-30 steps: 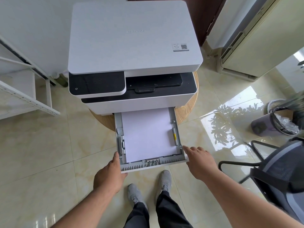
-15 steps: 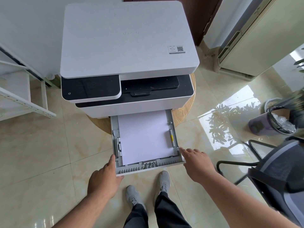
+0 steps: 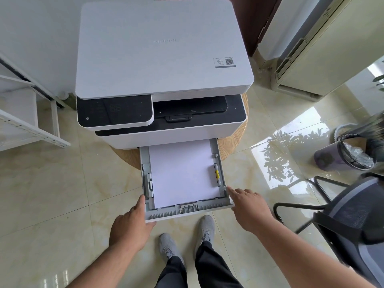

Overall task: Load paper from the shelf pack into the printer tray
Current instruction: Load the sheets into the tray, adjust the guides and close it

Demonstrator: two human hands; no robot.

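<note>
1. The paper (image 3: 184, 173) lies flat as a white stack inside the printer tray (image 3: 188, 212), its far edge running under the printer body and its near edge just short of the tray's ribbed front wall.
2. The tray is grey and pulled partway out of the bottom of the printer (image 3: 164, 59). A side guide with a yellow mark (image 3: 217, 174) presses against the right edge of the stack.
3. The left hand (image 3: 133, 227) grips the tray's front left corner: its thumb lies along the tray's left wall, and the fingers curl under the front edge, out of sight.
4. The right hand (image 3: 248, 206) lies at the tray's front right corner with the fingers fairly straight and loosely spread. The forefinger tip touches the corner, and nothing is held in the hand. Whether the thumb hooks under the tray cannot be told.
5. The printer is white with a dark control panel (image 3: 114, 111) at its front left, and it stands on a round wooden stool (image 3: 232, 144).
6. Below the tray, the person's two grey shoes (image 3: 205, 227) stand on the glossy tiled floor (image 3: 52, 194).
7. A white metal shelf (image 3: 27, 129) stands to the left, well apart from the printer.
8. To the right are a lined waste bin (image 3: 351, 154) and a dark mesh chair (image 3: 357, 221).
</note>
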